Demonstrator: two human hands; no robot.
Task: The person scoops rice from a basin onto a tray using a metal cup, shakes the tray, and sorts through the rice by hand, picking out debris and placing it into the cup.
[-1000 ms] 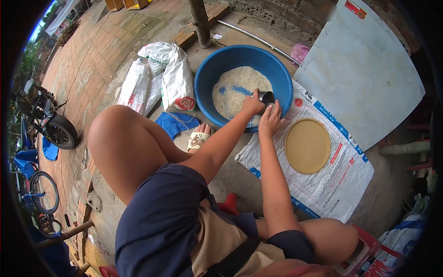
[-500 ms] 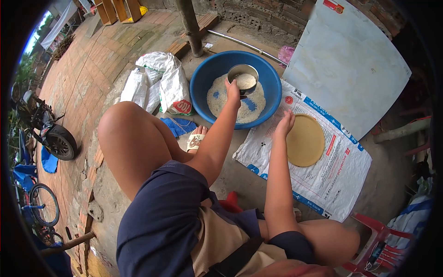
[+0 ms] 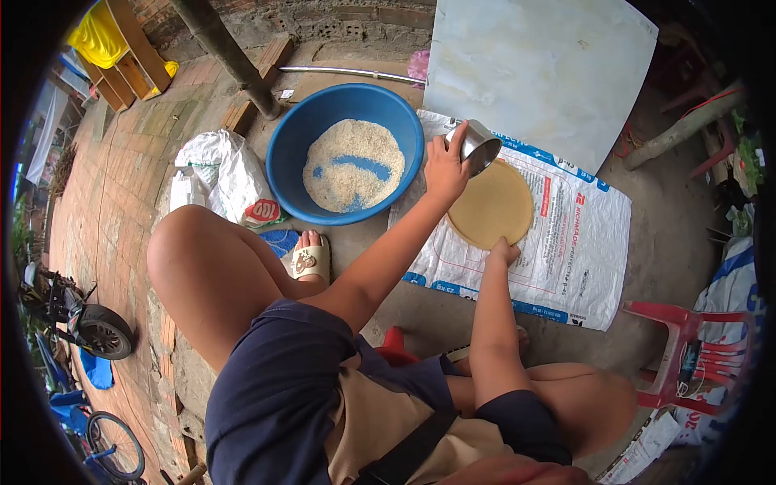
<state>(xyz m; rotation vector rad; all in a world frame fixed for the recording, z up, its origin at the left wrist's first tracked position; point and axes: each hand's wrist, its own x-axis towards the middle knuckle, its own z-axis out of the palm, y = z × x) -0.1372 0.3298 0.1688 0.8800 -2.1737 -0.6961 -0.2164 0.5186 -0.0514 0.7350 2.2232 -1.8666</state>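
Note:
My left hand [image 3: 447,166] is wrapped around a metal pot [image 3: 482,150], tilted over the far edge of a round tan tray [image 3: 490,206]. The pot's inside is mostly turned away, so I cannot tell how much rice is in it. With my right hand [image 3: 503,252] I pinch the tray's near rim. The tray rests on or just above a white printed sack [image 3: 558,267]; which one I cannot make out. To the left stands a blue basin [image 3: 279,174] holding white rice [image 3: 352,145], with patches of its blue bottom showing through.
A pale marbled board [image 3: 533,73] leans behind the sack. White bags [image 3: 230,182] lie left of the basin, near my sandalled foot [image 3: 309,260]. A wooden post [image 3: 226,56] and a metal pole [image 3: 347,73] are beyond. A red plastic chair [image 3: 659,356] stands at right.
My left hand has carried the pot from above the basin rightward to the tray and tipped it. My right hand, open before, has closed on the tray's rim. The view has shifted right.

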